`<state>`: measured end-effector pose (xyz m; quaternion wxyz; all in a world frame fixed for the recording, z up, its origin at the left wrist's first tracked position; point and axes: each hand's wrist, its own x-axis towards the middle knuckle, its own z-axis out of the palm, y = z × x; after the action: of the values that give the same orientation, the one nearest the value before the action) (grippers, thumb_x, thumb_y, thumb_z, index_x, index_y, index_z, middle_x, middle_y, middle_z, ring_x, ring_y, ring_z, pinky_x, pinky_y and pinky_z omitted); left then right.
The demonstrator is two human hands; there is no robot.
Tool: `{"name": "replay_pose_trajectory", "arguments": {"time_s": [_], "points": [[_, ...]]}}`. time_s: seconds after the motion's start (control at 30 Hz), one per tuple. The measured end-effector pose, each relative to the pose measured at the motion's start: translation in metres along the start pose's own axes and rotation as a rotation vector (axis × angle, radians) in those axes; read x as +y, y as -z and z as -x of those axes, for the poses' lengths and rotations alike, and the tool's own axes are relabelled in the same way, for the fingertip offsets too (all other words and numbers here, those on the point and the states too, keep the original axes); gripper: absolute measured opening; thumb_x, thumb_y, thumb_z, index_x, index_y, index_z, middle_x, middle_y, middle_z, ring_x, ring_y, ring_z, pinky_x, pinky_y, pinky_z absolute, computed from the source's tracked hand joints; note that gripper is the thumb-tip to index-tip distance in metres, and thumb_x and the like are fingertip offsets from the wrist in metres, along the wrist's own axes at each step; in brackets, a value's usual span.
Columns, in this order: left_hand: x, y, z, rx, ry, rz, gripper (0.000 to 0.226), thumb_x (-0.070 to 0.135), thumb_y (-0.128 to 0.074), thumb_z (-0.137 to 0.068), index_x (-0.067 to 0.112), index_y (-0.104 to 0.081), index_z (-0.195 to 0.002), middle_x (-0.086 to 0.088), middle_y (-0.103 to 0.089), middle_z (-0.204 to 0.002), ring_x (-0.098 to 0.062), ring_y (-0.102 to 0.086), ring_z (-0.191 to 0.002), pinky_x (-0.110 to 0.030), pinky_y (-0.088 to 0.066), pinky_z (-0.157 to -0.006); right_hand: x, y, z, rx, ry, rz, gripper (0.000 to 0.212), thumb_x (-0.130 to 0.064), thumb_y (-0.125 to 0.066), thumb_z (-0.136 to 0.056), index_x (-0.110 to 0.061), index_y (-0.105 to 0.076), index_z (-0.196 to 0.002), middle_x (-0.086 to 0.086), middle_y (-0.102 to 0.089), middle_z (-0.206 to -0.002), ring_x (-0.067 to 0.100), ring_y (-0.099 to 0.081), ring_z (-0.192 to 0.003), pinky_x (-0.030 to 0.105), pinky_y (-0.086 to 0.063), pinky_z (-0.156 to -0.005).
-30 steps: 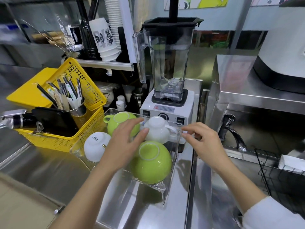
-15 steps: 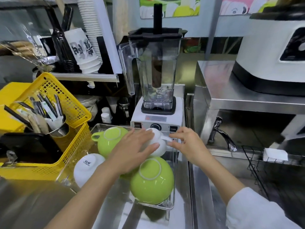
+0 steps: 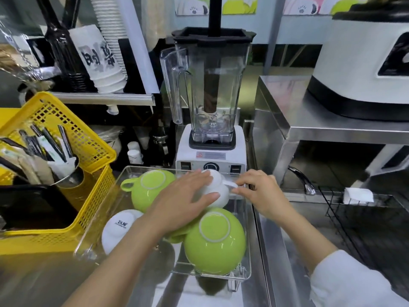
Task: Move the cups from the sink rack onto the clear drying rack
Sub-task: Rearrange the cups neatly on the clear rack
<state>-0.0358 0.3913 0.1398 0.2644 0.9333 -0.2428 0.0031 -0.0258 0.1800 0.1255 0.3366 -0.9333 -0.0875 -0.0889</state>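
The clear drying rack sits on the steel counter in front of the blender. Upside down in it are a green cup at the back left, a white cup at the front left and a big green cup at the front right. A white cup lies at the back right. My left hand rests over its side, fingers spread. My right hand pinches its handle. The black wire sink rack is at the right.
A yellow basket with utensils stands to the left of the rack. The blender stands right behind it. A tap and a white cloth are by the sink. A steel shelf carries a white machine.
My view has moved closer and lower over the rack. Both hands have stayed on the white cup at the rack's back right, the right fingers closing onto its handle.
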Motion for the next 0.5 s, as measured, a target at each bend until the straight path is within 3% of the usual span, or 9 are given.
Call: {"name": "replay_pose_trajectory", "arguments": {"time_s": [0.23, 0.37, 0.5], "points": [[-0.001, 0.0, 0.003, -0.022, -0.008, 0.063, 0.06, 0.064, -0.04, -0.082, 0.036, -0.037, -0.134, 0.023, -0.026, -0.149, 0.007, -0.014, -0.137, -0.031, -0.021, -0.114, -0.001, 0.002, 0.0, 0.004, -0.018, -0.01, 0.012, -0.028, -0.065, -0.081, -0.021, -0.07, -0.089, -0.012, -0.057, -0.087, 0.018, -0.051, -0.098, 0.032, -0.021, -0.082], [-0.003, 0.004, 0.005, -0.011, -0.029, 0.054, 0.058, 0.059, -0.044, -0.083, 0.033, -0.038, -0.134, 0.016, -0.03, -0.15, 0.0, -0.019, -0.138, -0.032, -0.019, -0.115, 0.0, 0.0, 0.0, 0.02, -0.012, 0.009, 0.019, -0.034, -0.065, -0.08, -0.023, -0.068, -0.095, -0.01, -0.059, -0.092, 0.013, -0.051, -0.099, 0.028, -0.019, -0.08], [-0.018, 0.023, 0.005, 0.149, 0.014, -0.023, 0.054, 0.05, -0.052, -0.084, 0.026, -0.043, -0.131, 0.006, -0.044, -0.14, -0.012, -0.036, -0.129, -0.024, -0.023, -0.103, -0.005, 0.009, -0.002, 0.119, -0.017, -0.102, 0.026, -0.032, -0.068, -0.078, -0.017, -0.066, -0.099, -0.003, -0.06, -0.093, 0.015, -0.056, -0.088, 0.03, -0.037, -0.088]]}}
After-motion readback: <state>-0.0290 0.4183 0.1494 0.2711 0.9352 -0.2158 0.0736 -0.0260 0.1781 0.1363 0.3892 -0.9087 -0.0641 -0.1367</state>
